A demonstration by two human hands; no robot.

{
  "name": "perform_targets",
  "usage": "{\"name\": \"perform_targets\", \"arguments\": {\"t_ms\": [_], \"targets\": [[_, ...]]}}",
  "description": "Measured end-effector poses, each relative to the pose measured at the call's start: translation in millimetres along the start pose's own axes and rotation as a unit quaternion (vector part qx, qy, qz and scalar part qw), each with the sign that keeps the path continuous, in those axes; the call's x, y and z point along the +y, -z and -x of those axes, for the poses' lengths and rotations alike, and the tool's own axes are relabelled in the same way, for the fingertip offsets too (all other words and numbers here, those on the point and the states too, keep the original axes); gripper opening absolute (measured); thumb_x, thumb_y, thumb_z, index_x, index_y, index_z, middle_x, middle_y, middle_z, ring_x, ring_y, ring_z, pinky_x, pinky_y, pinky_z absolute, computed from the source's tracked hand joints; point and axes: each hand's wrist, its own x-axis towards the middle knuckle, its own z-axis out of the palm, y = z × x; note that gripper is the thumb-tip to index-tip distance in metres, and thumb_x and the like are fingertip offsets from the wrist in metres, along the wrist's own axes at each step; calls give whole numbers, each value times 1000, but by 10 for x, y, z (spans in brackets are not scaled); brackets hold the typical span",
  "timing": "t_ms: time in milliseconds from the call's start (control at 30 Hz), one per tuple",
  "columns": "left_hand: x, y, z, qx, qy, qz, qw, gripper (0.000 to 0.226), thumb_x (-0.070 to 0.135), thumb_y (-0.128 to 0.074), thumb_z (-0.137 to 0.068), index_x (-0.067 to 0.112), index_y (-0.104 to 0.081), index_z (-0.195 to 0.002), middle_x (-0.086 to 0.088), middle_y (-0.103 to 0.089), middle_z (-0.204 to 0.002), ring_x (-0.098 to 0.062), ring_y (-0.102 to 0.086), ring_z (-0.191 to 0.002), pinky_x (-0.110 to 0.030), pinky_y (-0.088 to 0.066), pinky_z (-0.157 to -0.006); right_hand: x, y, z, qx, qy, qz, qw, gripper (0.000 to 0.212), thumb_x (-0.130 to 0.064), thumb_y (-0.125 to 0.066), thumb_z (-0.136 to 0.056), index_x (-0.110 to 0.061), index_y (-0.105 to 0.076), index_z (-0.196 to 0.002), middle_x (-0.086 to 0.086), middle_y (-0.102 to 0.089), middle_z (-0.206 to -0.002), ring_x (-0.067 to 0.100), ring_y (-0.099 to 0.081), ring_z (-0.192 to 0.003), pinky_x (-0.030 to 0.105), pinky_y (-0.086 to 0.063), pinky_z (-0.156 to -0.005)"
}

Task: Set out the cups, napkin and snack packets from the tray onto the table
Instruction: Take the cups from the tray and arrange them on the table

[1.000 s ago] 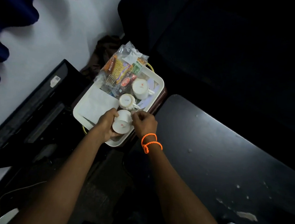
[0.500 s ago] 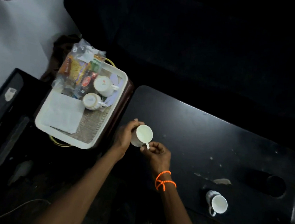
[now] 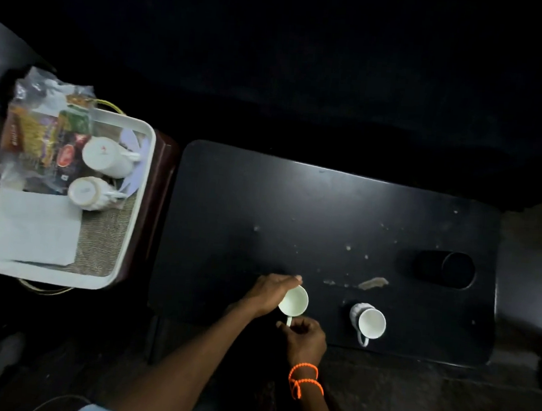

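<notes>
A white cup [image 3: 294, 302] stands upright, mouth up, near the front edge of the black table [image 3: 295, 207]. My left hand [image 3: 270, 294] wraps its left side and my right hand [image 3: 304, 337] pinches its handle. A second white cup [image 3: 371, 323] stands on the table to the right. On the white tray [image 3: 131, 226] at the left, two more cups [image 3: 105, 156] [image 3: 86, 192] sit upside down, next to a white napkin [image 3: 34, 229] and clear-wrapped snack packets [image 3: 38, 135].
A dark cylinder [image 3: 443, 269] lies on the table at the right. The tray rests on a dark brown stand [image 3: 159, 190] just left of the table. The surroundings are very dark; a pale wall shows at the far left.
Both hands lifted one cup off the tray, carried it right over the table and turned it mouth up. It now sits near the table's front edge, left of the other cup.
</notes>
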Motion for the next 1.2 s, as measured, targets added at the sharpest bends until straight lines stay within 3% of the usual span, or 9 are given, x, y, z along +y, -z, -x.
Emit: {"name": "perform_targets", "arguments": {"t_ms": [367, 467, 567, 633, 733, 867, 967, 1067, 1200], "targets": [[-66, -131, -48, 12, -17, -19, 1000, 61, 64, -51, -81, 22, -78, -118, 3, -76, -124, -18, -67, -121, -37, -48, -108, 189, 211, -109, -117, 0, 125, 985, 38, -1, -85, -63, -11, -77, -99, 7, -77, -93, 16, -69, -83, 19, -46, -75], [-40, 91, -43, 69, -25, 45, 996, 66, 64, -52, -79, 19, -77, -120, 1, -75, -128, -18, -65, -125, -41, -48, -110, 205, 335, -41, -53, 41, 149, 987, 40, 9, -71, -67, -7, -77, -103, 16, -72, -106, 26, -71, -97, 25, -51, -86], [-20, 417, -13, 174, -43, 122, 976, 58, 70, -53, -71, 27, -80, -99, 4, -80, -102, -19, -73, -105, -35, -57, -82, 83, 408, 46, 43, 80, 131, 987, 31, 9, -67, -72, -5, -75, -99, 18, -63, -111, 34, -68, -96, 37, -53, -88], [25, 699, 42, 260, -76, 151, 951, 42, 65, -55, -73, 31, -77, -87, 10, -78, -84, -12, -75, -86, -29, -52, -68, -113, 337, 82, 77, 128, 110, 983, 26, 7, -71, -74, -4, -73, -97, 18, -59, -110, 37, -66, -92, 39, -51, -83], [53, 1224, 224, 398, -137, 113, 900, 37, 57, -56, -85, 26, -76, -87, 9, -74, -74, -7, -70, -68, -32, -53, -70, -543, 4, 119, 32, 239, 95, 966, 20, 4, -73, -78, -3, -72, -96, 16, -61, -101, 38, -66, -86, 41, -54, -82], [-35, 2009, 494, 580, -219, -77, 781, 21, 35, -58, -100, 19, -72, -104, -3, -67, -92, -23, -62, -87, -38, -49, -82, -1282, -666, 248, -131, 328, 73, 933, 25, -1, -70, -83, -5, -72, -107, 13, -71, -101, 30, -70, -92, 42, -56, -90], [-119, 2498, 630, 673, -156, -69, 720, 24, 31, -61, -99, 10, -68, -108, -18, -61, -108, -37, -56, -104, -46, -45, -92, -1765, -1140, 391, -230, 376, 111, 891, 33, -11, -70, -83, -11, -70, -116, 10, -75, -97, 27, -71, -90, 33, -56, -88], [-219, 2868, 713, 658, -33, 40, 751, 38, 38, -56, -100, 6, -64, -116, -26, -56, -125, -42, -50, -121, -46, -39, -103, -2183, -1541, 549, -300, 399, 154, 853, 44, -20, -73, -82, -20, -66, -125, 4, -74, -86, 18, -67, -80, 26, -53, -84], [-347, 3214, 725, 551, 46, 110, 826, 54, 55, -42, -102, 10, -61, -126, -25, -63, -132, -42, -57, -122, -45, -44, -101, -2608, -2023, 713, -371, 368, 214, 825, 68, -21, -73, -83, -23, -46, -146, 17, -71, -115, 35, -72, -95, 44, -60, -87]]}}
